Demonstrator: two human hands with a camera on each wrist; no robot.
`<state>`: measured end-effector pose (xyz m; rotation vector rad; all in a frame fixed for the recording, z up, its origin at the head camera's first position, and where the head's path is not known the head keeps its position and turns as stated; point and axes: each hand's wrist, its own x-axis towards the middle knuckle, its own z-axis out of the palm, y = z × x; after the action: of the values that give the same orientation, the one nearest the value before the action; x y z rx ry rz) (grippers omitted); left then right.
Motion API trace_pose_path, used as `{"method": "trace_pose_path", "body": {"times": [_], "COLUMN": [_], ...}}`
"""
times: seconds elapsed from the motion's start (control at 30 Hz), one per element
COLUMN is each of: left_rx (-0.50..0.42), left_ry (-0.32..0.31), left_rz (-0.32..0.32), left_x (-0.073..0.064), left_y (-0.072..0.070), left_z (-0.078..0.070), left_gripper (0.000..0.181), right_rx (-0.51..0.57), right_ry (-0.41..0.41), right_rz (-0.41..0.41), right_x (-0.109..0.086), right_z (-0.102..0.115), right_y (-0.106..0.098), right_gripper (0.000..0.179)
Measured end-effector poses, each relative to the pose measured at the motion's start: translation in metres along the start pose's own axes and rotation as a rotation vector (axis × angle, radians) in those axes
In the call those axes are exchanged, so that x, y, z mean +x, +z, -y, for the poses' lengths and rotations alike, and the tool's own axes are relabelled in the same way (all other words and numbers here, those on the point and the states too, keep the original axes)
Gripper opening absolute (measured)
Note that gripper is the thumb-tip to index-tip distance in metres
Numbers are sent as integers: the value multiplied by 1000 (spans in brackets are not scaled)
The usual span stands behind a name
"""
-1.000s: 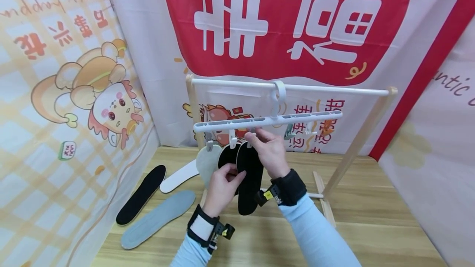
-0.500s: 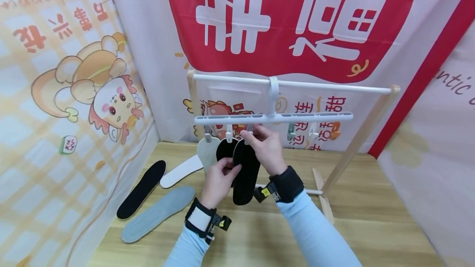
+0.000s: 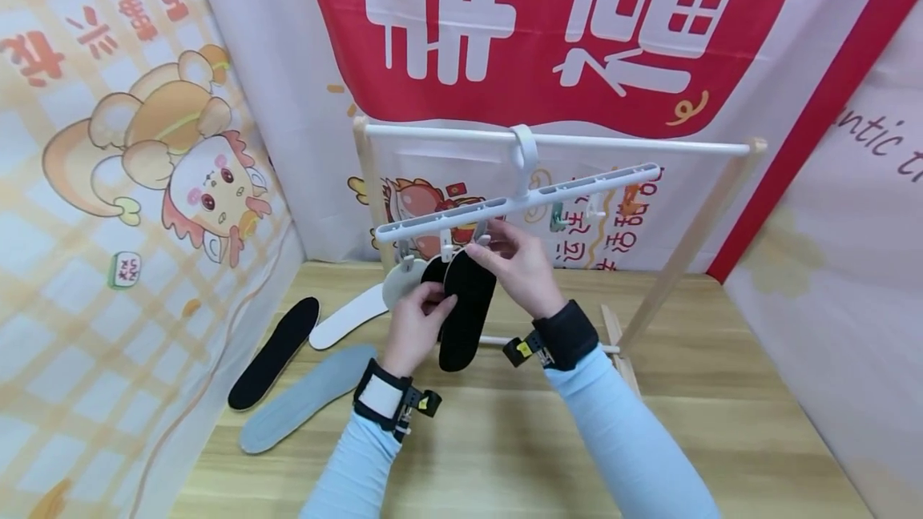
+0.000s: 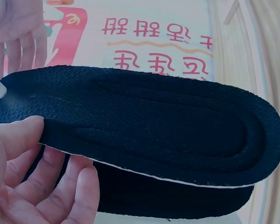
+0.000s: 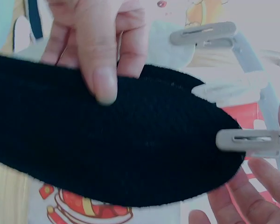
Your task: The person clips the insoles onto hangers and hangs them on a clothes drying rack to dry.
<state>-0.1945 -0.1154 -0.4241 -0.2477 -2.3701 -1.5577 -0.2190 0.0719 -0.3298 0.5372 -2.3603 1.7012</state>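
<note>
A black insole (image 3: 467,311) hangs by its tip from a grey clip (image 5: 247,141) on the white hanger (image 3: 519,200). My left hand (image 3: 414,323) pinches its edge, thumb (image 4: 23,133) on the front face and fingers behind. Around that clip my right hand (image 3: 530,275) has its thumb and fingers apart, fingers fairly straight, fingertips right beside the insole's tip. Behind it, a second black insole (image 4: 172,203) hangs from a white clip (image 3: 445,247), largely covered. A pale insole (image 3: 401,283) hangs from the leftmost grey clip (image 3: 406,256).
The hanger hooks over the white rail (image 3: 634,142) of a wooden-sided rack (image 3: 667,263). On the wooden table lie a black insole (image 3: 274,355), a white insole (image 3: 349,317) and a grey insole (image 3: 310,399). Green (image 3: 557,216), white (image 3: 594,207) and orange (image 3: 631,197) clips hang at the hanger's right half.
The hanger has swung, its left end now lower in view and its right end higher. Both hands and the black insole have shifted a little left and up in view.
</note>
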Motion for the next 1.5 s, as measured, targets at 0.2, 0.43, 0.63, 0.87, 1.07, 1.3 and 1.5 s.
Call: {"method": "trace_pose_path", "body": {"times": [0.2,0.43,0.63,0.87,1.07,1.3,1.5], "left_rx": [35,41,18,-26,-23,12,35], "left_ry": [-25,-31,-28,-6,-4,-64,-82], "left_rz": [-4,6,22,40,63,78,94], "left_x": [4,6,7,6,4,-7,-24], "left_y": [-7,-7,-1,4,5,0,-16], "left_z": [2,-2,-1,2,1,5,14], "left_gripper": [17,19,17,20,24,25,25], "right_rx": [-41,-70,-62,-85,-87,-104,-143], "right_ry": [-40,-15,8,65,73,86,150], "right_rz": [13,-5,-32,-71,-110,-143,-154], "right_x": [-6,-20,-38,-65,-86,-113,-134], "right_z": [-5,-13,-23,-37,-49,-65,-78], "right_y": [-8,-24,-39,-53,-62,-72,-80], "right_gripper": [49,41,40,38,36,34,36]}}
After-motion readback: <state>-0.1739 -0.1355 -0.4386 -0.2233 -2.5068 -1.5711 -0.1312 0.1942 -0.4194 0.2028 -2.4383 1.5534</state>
